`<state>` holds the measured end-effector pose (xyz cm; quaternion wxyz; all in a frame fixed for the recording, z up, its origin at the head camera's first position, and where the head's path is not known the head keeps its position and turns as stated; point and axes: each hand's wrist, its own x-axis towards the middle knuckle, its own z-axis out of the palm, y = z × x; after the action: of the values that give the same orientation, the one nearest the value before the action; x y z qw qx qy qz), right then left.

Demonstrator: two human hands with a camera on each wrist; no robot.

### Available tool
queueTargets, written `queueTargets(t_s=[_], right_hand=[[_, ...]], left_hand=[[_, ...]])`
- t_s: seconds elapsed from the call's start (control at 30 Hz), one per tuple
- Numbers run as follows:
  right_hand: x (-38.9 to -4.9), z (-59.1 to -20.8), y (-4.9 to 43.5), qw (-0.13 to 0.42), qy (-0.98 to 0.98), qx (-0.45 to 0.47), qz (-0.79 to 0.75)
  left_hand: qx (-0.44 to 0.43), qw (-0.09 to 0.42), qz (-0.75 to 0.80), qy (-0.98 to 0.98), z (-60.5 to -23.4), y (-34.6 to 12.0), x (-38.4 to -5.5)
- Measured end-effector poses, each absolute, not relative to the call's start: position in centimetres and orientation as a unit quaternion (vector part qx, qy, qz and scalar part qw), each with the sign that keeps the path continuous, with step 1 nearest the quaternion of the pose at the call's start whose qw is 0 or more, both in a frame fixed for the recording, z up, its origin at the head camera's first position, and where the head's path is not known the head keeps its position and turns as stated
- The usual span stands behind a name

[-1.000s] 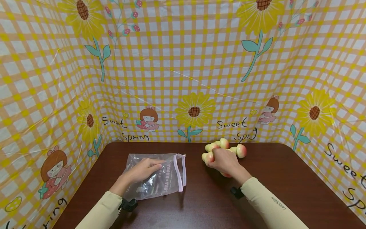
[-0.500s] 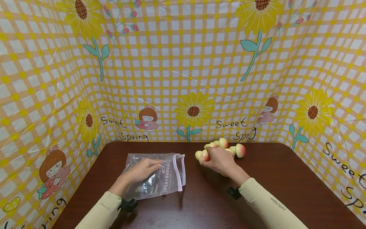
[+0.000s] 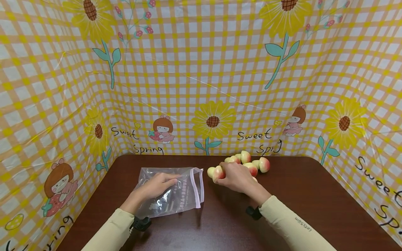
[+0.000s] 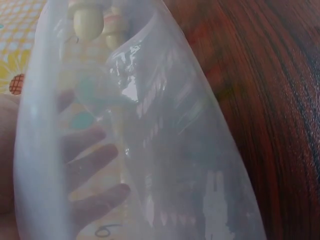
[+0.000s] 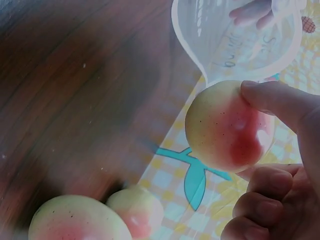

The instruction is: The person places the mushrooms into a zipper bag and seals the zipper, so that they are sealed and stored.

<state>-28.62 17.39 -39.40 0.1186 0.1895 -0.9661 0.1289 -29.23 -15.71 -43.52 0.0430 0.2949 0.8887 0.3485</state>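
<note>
In the head view my left hand (image 3: 157, 186) rests on a clear plastic bag (image 3: 186, 197) with a lilac rim. Its mouth gapes to the right. Straight, spread fingers (image 4: 97, 162) show through the plastic (image 4: 185, 120) in the left wrist view. My right hand (image 3: 237, 176) pinches a toy mushroom (image 3: 218, 174) by its yellow and red cap, between thumb and fingers. The mushroom's pale stem points left, a short way from the bag's mouth. The right wrist view shows the cap (image 5: 230, 127) close up, hiding the stem.
Several more toy mushrooms (image 3: 264, 165) lie beyond and to the right of my right hand, some partly hidden by it. The dark wooden table (image 3: 226, 223) ends at a checked cloth wall (image 3: 185, 87) at the back and sides.
My right hand has moved left with the mushroom, out of the group and towards the bag's mouth. The left hand and the bag have stayed in place.
</note>
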Motion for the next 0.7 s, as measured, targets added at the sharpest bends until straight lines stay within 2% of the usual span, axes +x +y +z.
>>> queueTargets(t_s=[0.7], right_hand=[[-28.2,-40.3,14.4,0.085,-0.955,0.232,0.162]], left_hand=[[0.294,0.044,0.352,0.887,-43.4,-15.6,-29.4]])
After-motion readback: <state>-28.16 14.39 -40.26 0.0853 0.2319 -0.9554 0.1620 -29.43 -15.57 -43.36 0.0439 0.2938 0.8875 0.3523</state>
